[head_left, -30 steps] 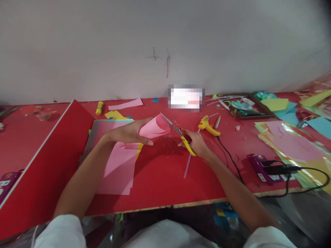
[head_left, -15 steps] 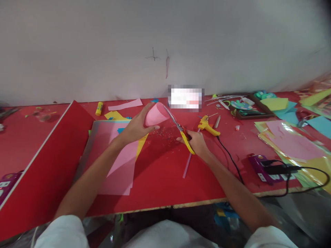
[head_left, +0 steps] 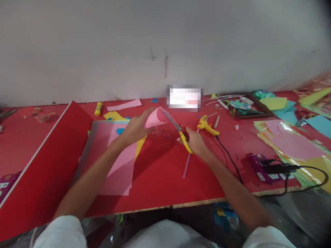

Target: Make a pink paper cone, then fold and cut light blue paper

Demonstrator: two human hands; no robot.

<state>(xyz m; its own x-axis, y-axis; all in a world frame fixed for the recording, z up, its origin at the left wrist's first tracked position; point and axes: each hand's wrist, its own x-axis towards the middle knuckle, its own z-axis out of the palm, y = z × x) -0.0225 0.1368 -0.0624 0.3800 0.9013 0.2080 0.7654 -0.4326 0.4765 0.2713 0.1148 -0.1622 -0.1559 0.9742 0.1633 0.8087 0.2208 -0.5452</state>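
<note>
The pink paper cone (head_left: 155, 119), already rolled, is above the tabletop (head_left: 165, 182); trimming its rim looks unfinished. The left hand's (head_left: 137, 125) grip curls round it; the right hand's (head_left: 196, 140) closes on scissors (head_left: 185, 142) at its right edge.

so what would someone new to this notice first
Probably the curled pink paper near the middle, held in the left hand, with the scissors in the right hand at its edge. Next, perhaps, the bright pixelated patch against the wall, the yellow glue gun beyond the right hand, and the big red board slanting across the left side.
</note>
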